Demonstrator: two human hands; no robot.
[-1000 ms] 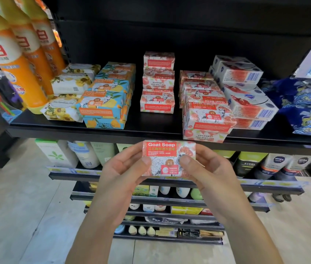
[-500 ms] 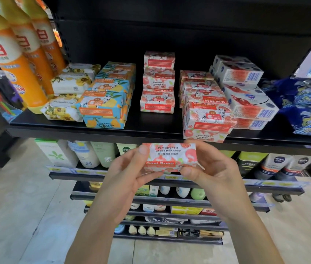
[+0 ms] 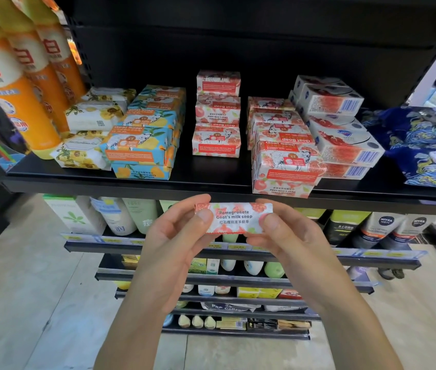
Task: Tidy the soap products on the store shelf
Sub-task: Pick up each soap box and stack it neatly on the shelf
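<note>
- Soap box (image 3: pixel 234 218), the pomegranate goat's milk kind, sits between our two hands, just below the front edge of the shelf (image 3: pixel 211 184), with its narrow printed side facing us.
- Our left hand (image 3: pixel 174 244) pinches the box's left end, thumb on the near face and fingers behind.
- Our right hand (image 3: pixel 289 236) pinches the right end the same way.
- On the shelf above, we see matching boxes in a middle row (image 3: pixel 216 140) and a taller stack (image 3: pixel 286 161) to its right.
- Left of these lie blue-and-yellow boxes (image 3: pixel 142 145), then sunflower soaps (image 3: pixel 88 153), then orange bottles (image 3: pixel 16 84).
- Right of the tall stack sit white-and-red boxes (image 3: pixel 345 148), with dark blue packs (image 3: pixel 425 150) beyond.
- Lower shelves (image 3: pixel 238 252) beneath our hands carry tubes and bottles.
</note>
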